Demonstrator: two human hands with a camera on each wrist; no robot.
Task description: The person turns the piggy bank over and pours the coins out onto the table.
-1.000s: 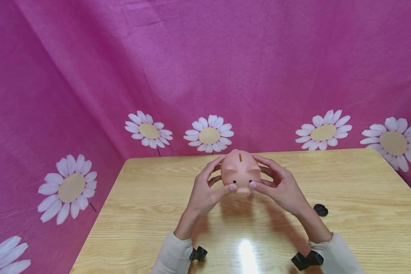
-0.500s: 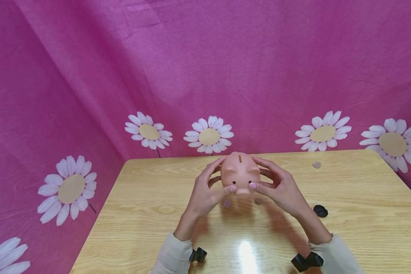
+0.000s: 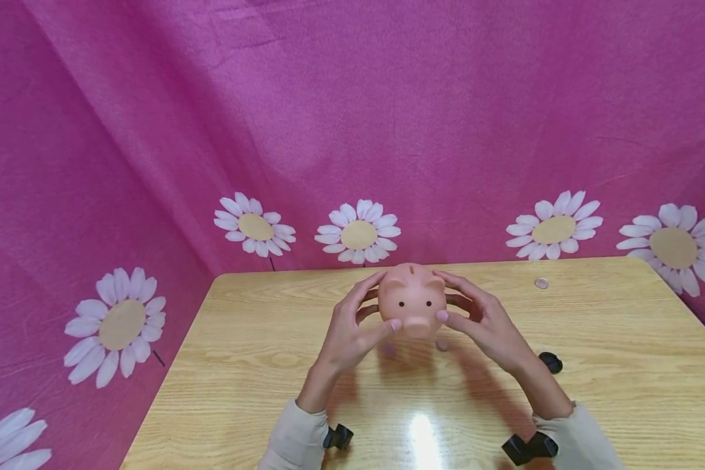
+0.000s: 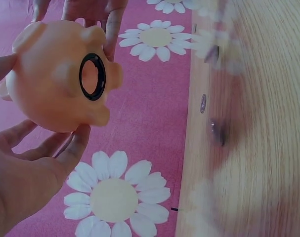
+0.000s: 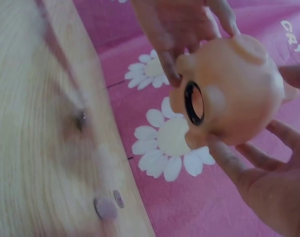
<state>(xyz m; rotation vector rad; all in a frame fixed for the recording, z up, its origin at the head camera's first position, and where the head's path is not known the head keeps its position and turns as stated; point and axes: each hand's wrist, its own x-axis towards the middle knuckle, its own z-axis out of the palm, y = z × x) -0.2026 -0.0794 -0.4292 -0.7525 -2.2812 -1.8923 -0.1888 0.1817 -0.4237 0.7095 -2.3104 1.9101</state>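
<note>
Currently, nearest us: pale sleeves point(image 3: 296, 434), then a black cap point(image 3: 550, 362) on the wooden table point(image 3: 241, 365). Beyond, we note left hand point(image 3: 349, 333) and right hand point(image 3: 490, 329), both curled round opposite sides of a pink piggy bank point(image 3: 414, 294), held above the table, facing us; black-rimmed hole point(image 4: 92, 76) underneath. Farther, we mark one coin point(image 3: 541, 282); last, magenta daisy cloth point(image 3: 446, 130).
</note>
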